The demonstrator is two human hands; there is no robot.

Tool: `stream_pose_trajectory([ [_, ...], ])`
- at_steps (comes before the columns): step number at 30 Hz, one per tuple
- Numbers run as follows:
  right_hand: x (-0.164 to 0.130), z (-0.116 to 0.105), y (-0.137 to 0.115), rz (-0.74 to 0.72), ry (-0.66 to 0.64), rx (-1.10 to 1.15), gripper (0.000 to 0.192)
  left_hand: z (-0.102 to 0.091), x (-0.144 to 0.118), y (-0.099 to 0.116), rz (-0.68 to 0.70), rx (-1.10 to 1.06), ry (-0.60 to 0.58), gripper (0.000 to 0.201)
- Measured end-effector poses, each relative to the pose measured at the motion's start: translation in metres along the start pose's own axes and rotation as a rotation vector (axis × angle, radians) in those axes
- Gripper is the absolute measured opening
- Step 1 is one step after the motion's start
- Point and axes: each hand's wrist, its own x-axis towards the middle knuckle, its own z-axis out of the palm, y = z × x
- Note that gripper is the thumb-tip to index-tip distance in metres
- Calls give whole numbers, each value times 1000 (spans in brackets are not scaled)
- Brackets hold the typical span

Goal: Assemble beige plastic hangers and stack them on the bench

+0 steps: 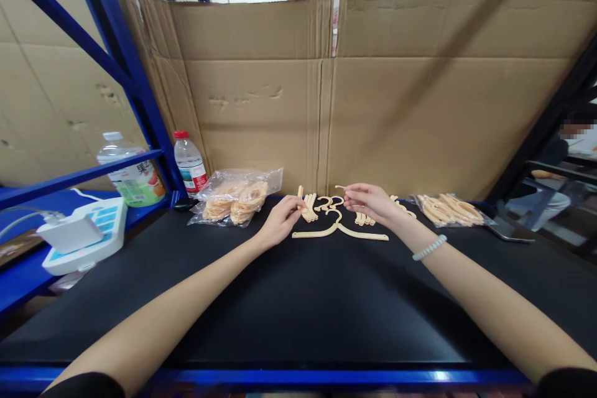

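The left hand (280,219) pinches a short cream piece (301,194) upright at the far edge of the table (298,305). The right hand (368,202) lies over the pile of loose parts (326,204), a thin hook end (339,187) nipped in its fingertips. One hanger (340,231) lies flat between the hands. Judged from here, mating the two small pieces wants both hands brought close and the ends lined up before pressing. The parts under the right palm are hidden, and the contents of both bags (236,196) (450,209) blur together.
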Motion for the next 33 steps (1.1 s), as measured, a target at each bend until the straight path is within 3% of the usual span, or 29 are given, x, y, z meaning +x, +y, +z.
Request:
stream_pose_trajectory([
  [5,-37,3,13,5,-69,76,25,19,0,33,-42,-183,32,18],
  [11,-56,14,27,0,-92,120,32,40,-8,45,-140,-365,-4,11],
  [19,-62,24,29,36,-72,230,42,47,-9,50,-382,-759,197,55],
  [24,-61,18,31,45,-118,186,28,52,-16,53,-410,-709,195,23],
  [33,-60,12,30,192,-258,129,30,63,-27,57,-302,-561,177,16],
])
